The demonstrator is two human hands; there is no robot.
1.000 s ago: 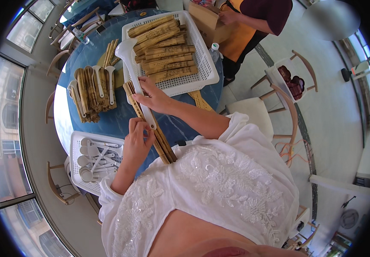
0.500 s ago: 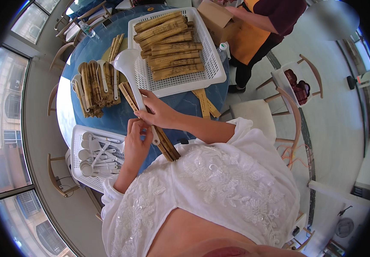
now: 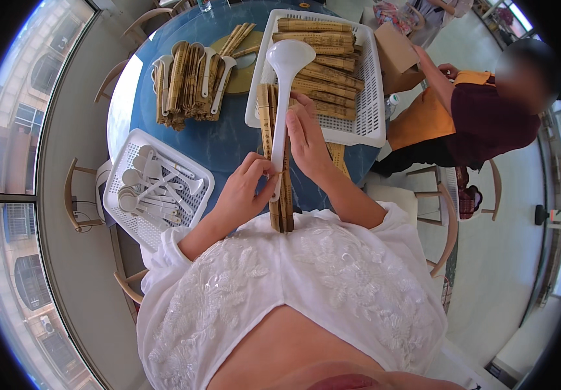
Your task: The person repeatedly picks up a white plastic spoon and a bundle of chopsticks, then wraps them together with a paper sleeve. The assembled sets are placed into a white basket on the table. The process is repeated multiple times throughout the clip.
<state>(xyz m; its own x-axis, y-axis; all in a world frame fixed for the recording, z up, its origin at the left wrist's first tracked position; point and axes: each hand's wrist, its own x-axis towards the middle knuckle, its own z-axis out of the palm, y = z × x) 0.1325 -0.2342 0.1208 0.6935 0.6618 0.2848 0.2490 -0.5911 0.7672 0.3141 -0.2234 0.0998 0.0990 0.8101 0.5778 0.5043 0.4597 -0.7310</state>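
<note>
A round blue table (image 3: pixel 228 140) carries everything. At its left edge sits a white perforated basket (image 3: pixel 119 214) filled with white plastic spoons (image 3: pixel 153 192). At the right edge a larger white perforated tray (image 3: pixel 371 110) holds brown paper sleeves (image 3: pixel 322 55). Between them, toward the far edge, a pile of sleeves with white spoons tucked in (image 3: pixel 186 81) lies directly on the blue top, just beside a yellow round mat (image 3: pixel 244 68) with a few loose sleeves across it.
</note>
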